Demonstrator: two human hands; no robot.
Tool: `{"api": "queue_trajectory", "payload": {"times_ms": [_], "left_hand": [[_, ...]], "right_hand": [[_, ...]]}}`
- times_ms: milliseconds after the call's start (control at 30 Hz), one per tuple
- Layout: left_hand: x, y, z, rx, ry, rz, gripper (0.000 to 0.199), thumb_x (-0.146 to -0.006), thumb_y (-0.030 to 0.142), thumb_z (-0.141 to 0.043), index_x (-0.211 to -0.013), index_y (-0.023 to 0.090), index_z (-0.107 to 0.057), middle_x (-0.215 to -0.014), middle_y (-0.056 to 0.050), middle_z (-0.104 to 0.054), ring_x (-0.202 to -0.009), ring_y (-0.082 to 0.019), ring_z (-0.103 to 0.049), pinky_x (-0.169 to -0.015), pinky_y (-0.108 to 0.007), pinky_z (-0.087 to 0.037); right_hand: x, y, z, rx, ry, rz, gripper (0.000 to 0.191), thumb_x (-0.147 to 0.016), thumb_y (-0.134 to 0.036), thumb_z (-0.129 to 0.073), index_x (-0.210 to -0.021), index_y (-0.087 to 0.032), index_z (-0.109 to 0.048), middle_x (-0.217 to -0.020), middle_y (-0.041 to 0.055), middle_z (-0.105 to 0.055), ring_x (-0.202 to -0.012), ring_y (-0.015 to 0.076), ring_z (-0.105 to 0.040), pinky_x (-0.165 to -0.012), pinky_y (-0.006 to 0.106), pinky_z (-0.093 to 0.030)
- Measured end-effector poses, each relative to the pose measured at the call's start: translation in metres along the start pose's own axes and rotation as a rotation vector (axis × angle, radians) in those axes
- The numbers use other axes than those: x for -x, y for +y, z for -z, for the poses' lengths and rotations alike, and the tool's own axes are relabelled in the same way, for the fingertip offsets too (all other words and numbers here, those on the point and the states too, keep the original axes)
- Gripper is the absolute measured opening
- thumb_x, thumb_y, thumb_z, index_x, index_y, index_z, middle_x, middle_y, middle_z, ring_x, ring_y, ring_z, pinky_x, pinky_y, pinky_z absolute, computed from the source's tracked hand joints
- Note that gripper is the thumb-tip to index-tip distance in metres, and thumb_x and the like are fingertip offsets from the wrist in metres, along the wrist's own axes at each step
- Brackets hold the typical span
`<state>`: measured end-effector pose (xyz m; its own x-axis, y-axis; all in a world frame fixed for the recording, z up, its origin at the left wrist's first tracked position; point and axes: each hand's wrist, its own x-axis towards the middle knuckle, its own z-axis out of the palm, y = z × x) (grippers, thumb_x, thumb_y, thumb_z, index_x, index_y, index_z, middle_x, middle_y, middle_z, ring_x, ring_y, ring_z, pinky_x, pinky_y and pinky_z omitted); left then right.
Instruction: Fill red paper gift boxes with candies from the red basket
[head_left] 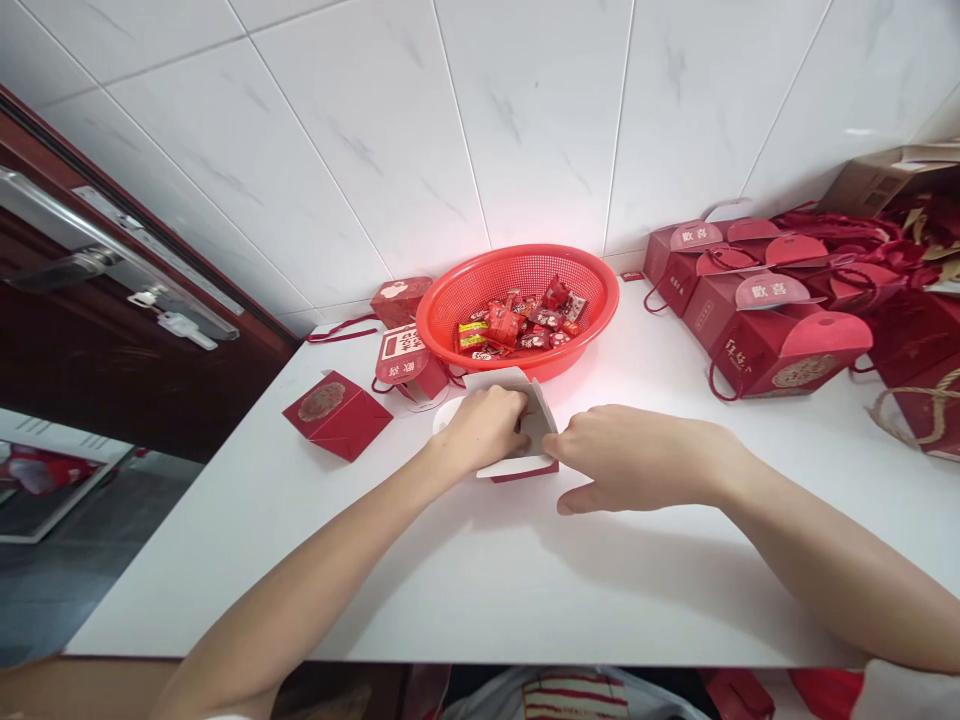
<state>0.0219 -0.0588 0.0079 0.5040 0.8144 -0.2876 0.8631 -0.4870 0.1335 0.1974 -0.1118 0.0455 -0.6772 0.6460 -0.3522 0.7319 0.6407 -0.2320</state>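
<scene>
A small red paper gift box (531,474) with a pale inside stands in front of the basket, its top flaps spread open. My left hand (484,428) reaches into it with curled fingers; whatever they hold is hidden. At the box's right wall is my right hand (637,455), its fingers bent against the edge and its thumb pointing out below. Just behind, a red plastic basket (450,290) holds several wrapped candies (517,322), mostly in red wrappers.
To the left lies a closed red box (337,415). A red box with white lettering (411,365) and another red box (401,300) sit beside the basket. Several handled red boxes (780,340) line the right side. A tiled wall (525,130) rises behind the white table (450,590).
</scene>
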Motion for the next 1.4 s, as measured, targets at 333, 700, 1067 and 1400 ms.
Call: {"api": "queue_trajectory", "payload": {"times_ms": [333,700,1067,1400], "left_hand": [[0.007,-0.005,0.003,0.067,-0.038,0.009,0.025,-0.072,0.006,-0.057,-0.086,0.019,-0.074,-0.093,-0.007,-0.074,-0.081,-0.022,-0.067,-0.06,-0.028,-0.04],[0.015,-0.008,-0.002,0.017,-0.048,0.017,0.005,-0.074,0.016,-0.062,-0.077,0.018,-0.064,-0.081,-0.005,-0.07,-0.062,-0.018,-0.059,-0.051,-0.029,-0.029],[0.022,-0.014,-0.012,-0.044,-0.025,0.045,0.015,-0.075,0.006,-0.053,-0.075,0.016,-0.064,-0.081,-0.01,-0.069,-0.067,-0.022,-0.061,-0.053,-0.032,-0.026],[0.025,-0.013,-0.007,0.049,-0.032,0.022,0.015,-0.072,0.004,-0.055,-0.071,0.017,-0.062,-0.074,-0.005,-0.066,-0.064,-0.019,-0.058,-0.053,-0.031,-0.027]], "right_hand": [[0.001,-0.005,-0.001,0.022,0.02,0.011,0.025,-0.09,-0.038,-0.067,-0.094,-0.014,-0.071,-0.077,0.0081,-0.071,-0.069,0.0252,-0.069,-0.05,0.03,-0.03],[0.003,-0.016,-0.006,0.05,0.031,0.061,0.023,-0.09,-0.034,-0.069,-0.094,-0.012,-0.072,-0.083,0.0101,-0.074,-0.074,0.0282,-0.072,-0.051,0.032,-0.029],[0.005,-0.023,-0.011,0.035,0.082,0.105,0.016,-0.087,-0.027,-0.072,-0.092,-0.012,-0.072,-0.081,0.0089,-0.073,-0.07,0.028,-0.072,-0.05,0.033,-0.029],[0.004,-0.022,-0.015,0.022,0.097,0.114,0.015,-0.087,-0.026,-0.071,-0.094,-0.012,-0.071,-0.081,0.0102,-0.073,-0.066,0.025,-0.07,-0.049,0.031,-0.027]]}}
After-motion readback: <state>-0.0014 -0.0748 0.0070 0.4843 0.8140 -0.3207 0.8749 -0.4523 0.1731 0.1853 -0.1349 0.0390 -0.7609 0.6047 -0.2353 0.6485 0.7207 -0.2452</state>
